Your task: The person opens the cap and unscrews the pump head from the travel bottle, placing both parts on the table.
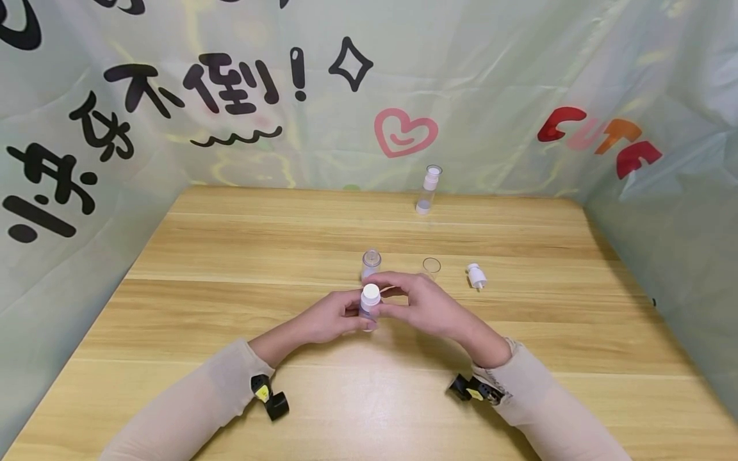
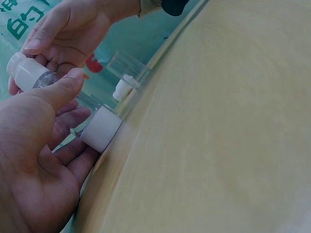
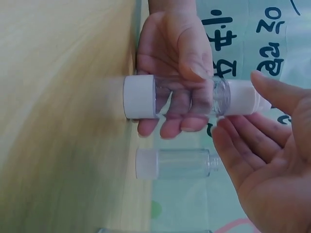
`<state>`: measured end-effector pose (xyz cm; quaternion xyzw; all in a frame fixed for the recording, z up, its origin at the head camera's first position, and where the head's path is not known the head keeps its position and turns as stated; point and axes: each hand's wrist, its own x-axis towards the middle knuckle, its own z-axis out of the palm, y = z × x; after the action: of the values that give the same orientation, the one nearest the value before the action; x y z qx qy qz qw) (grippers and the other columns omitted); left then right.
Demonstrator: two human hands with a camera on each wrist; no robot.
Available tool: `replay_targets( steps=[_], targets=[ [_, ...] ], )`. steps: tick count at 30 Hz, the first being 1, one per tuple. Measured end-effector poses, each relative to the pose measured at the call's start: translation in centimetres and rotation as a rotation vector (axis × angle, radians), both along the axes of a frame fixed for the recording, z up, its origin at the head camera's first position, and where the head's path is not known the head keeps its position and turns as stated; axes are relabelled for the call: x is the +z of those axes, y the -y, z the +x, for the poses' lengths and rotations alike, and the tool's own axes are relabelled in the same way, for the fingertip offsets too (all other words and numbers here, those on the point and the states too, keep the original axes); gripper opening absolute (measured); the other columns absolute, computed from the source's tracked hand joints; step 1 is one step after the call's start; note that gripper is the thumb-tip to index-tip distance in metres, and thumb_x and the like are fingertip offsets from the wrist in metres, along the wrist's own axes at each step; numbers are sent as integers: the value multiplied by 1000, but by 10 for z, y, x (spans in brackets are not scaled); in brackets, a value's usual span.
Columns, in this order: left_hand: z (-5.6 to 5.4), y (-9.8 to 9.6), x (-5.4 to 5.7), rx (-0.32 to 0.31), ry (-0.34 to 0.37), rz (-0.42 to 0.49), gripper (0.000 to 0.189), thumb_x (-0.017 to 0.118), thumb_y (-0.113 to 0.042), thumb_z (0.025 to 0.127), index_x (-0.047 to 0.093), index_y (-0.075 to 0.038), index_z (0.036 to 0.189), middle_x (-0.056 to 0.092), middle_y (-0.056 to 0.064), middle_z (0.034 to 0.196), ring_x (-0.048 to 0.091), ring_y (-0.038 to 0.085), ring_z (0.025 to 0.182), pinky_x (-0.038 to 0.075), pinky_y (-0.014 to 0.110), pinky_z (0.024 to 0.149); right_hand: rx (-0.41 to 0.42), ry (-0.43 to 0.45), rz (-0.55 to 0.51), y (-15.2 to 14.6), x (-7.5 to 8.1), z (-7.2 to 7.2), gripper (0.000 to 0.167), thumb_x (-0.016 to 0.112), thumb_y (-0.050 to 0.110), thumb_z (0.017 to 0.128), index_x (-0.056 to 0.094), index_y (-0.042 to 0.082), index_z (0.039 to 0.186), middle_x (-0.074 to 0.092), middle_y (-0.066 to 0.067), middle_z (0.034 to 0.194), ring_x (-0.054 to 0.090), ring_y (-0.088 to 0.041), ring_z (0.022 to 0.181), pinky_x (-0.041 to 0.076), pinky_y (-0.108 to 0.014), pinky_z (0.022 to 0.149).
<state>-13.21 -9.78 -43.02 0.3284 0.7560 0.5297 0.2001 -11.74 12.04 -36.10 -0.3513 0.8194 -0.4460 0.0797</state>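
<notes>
Upright above the tabletop stands a clear spray or pump bottle [image 3: 139, 96] with a white base and a white pump top [image 3: 242, 97] on its neck. My left hand [image 1: 333, 317] grips its clear body between thumb and fingers. From the other side my right hand [image 1: 423, 304] pinches the white top, thumb on one side and fingers on the other. Just behind the hands stands a second clear bottle [image 1: 371, 260] with a bare neck, its lower part hidden in the head view; its white base [image 3: 146, 163] shows in the right wrist view.
Right of the second bottle stands a clear cap [image 1: 432, 265]. Farther right a loose white pump top [image 1: 476, 276] lies on the wooden table [image 1: 230, 384]. A capped bottle [image 1: 426, 195] stands at the back edge, before a printed sheet [image 1: 490, 96] enclosing the table's back and sides.
</notes>
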Motion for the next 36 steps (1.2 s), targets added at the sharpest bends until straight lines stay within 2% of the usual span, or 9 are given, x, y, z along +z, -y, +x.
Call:
replay_targets(
  steps=[7,15,22,32,36],
  targets=[
    [-1,0,-1,18,-19,-36,25,71,-25,92,65,-13,113,69,-3,111,64,9,100,52,28,89,-88,-103,-36,10,-5,7,47,79,18,83,62,7,125,67,-10,119,65,-20,102,53,-35,90],
    [-1,0,-2,19,-26,-37,31,71,-24,91,65,-12,119,66,0,123,63,10,108,50,27,93,-143,-145,-33,16,-11,10,39,80,18,83,65,7,117,68,2,108,65,-13,96,55,-34,85],
    [-1,0,-1,19,-19,-27,42,71,-22,92,60,-9,130,63,4,129,61,11,113,49,26,95,-126,-151,-8,15,-11,8,32,77,18,86,67,10,115,69,4,108,65,-12,96,54,-31,86],
    [0,0,2,14,-12,-32,26,71,-22,92,65,-10,115,70,-2,108,65,10,95,54,29,84,-71,-48,-67,10,-9,5,32,75,14,87,64,9,117,69,4,106,65,-14,99,52,-32,92],
    [0,0,2,12,-9,-32,28,71,-22,92,64,-9,116,70,-3,106,65,10,95,54,29,84,-31,-28,-95,8,-8,3,29,73,10,89,65,9,116,68,2,107,65,-17,101,52,-32,93]
  ],
)
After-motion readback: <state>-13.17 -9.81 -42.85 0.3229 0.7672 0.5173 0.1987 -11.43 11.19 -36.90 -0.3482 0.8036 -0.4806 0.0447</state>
